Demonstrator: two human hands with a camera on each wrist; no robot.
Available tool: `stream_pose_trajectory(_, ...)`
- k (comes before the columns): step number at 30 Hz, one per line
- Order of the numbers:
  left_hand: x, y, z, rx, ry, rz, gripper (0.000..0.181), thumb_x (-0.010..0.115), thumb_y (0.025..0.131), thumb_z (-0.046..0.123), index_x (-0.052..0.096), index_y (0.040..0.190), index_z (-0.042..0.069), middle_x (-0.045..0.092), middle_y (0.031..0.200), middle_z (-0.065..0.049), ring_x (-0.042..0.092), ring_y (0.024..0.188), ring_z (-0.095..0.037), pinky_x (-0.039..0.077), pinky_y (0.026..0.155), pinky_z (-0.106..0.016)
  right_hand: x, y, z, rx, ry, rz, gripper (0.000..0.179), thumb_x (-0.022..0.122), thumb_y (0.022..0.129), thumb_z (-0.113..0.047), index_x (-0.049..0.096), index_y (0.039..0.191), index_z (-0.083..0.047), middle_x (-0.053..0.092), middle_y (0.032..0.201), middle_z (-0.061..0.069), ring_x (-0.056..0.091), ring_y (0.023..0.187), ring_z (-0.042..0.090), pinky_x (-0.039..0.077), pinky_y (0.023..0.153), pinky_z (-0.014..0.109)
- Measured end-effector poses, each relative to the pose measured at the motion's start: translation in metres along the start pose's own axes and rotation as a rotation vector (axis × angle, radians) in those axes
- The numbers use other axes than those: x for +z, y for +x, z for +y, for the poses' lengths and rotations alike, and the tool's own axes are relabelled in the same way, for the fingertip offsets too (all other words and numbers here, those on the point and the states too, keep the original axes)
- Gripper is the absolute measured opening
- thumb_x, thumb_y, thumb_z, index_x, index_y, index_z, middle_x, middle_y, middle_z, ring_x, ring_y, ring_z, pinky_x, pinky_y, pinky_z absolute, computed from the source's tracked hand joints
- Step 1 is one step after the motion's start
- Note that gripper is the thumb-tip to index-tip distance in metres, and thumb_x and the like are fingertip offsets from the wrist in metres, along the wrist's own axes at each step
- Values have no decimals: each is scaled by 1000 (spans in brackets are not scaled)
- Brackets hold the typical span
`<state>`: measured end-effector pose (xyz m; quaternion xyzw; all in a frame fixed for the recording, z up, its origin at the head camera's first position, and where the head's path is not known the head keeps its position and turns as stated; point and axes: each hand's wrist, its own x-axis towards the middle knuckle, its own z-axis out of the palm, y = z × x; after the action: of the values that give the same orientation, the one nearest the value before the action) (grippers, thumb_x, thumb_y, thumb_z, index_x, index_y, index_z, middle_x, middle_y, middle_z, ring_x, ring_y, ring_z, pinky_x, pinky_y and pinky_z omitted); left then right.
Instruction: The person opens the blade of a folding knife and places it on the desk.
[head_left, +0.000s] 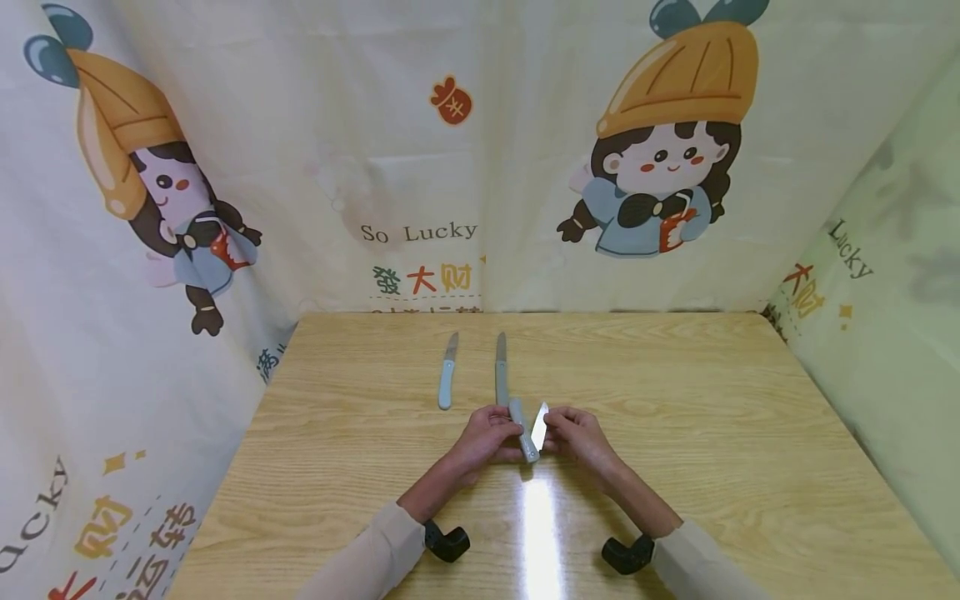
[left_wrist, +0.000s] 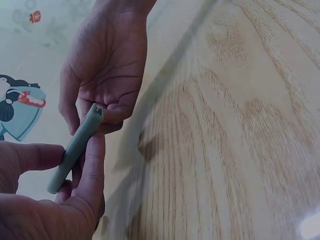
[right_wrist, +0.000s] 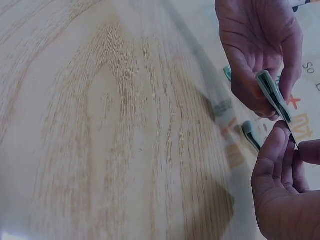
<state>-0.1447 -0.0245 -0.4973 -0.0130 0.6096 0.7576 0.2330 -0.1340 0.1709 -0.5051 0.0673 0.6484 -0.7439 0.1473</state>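
Note:
Both hands hold a partly unfolded folding knife [head_left: 529,448] with a pale grey-green handle. My left hand [head_left: 483,439] pinches its handle [left_wrist: 76,150] between thumb and fingers. My right hand [head_left: 579,435] pinches the shiny blade [head_left: 539,428], which stands at a narrow angle to the handle. From the right wrist side, the slot along the handle [right_wrist: 272,95] shows, and the blade appears edge-on. Beyond the hands, a light blue folding knife [head_left: 446,385] lies unfolded, blade pointing away. Beside it lies a grey-green folding knife [head_left: 502,377], also unfolded, its near end close to the left fingers.
The wooden table [head_left: 337,450] reaches back to a printed curtain [head_left: 525,167], which also hangs along both sides. A bright light reflection lies on the tabletop in front of the hands. Black wrist devices [head_left: 447,542] sit at both cuffs.

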Motion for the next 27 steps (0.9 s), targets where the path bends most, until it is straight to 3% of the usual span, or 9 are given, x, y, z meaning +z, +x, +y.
stream_pose_trajectory(16,0,2,-4,-3,-80,-13,32,61,93,-1,44,118,-10,63,106,-18,67,98,-32,59,78,-41,-4,1,1,-9,16,5,21,52,106,-10,57,110,10,63,91,9,61,80,14,54,71,23)
stream_pose_trajectory(20,-1,2,-5,3,-58,-19,38,62,92,0,39,121,-9,60,110,-21,67,97,-32,58,81,-43,-5,1,2,-13,17,4,19,51,106,-10,57,107,9,62,89,9,61,78,13,53,70,23)
stream_pose_trajectory(23,-5,0,-3,99,130,-27,51,66,93,6,36,132,-7,56,121,-20,64,104,-28,56,86,-42,-5,1,1,-17,10,4,18,52,105,-9,58,106,8,60,88,8,59,77,13,52,69,23)
stream_pose_trajectory(25,-10,-4,-1,244,391,-31,59,69,94,11,36,141,-3,52,131,-17,58,115,-25,51,93,-44,-5,0,1,-21,3,1,19,52,105,-9,58,106,8,58,86,7,57,75,14,51,67,23)
stream_pose_trajectory(27,-16,-9,2,440,694,-30,63,73,93,15,41,146,0,48,139,-14,50,125,-25,46,99,-46,-4,-1,-1,-26,-9,2,19,53,105,-9,59,106,9,57,84,6,55,73,14,49,65,22)
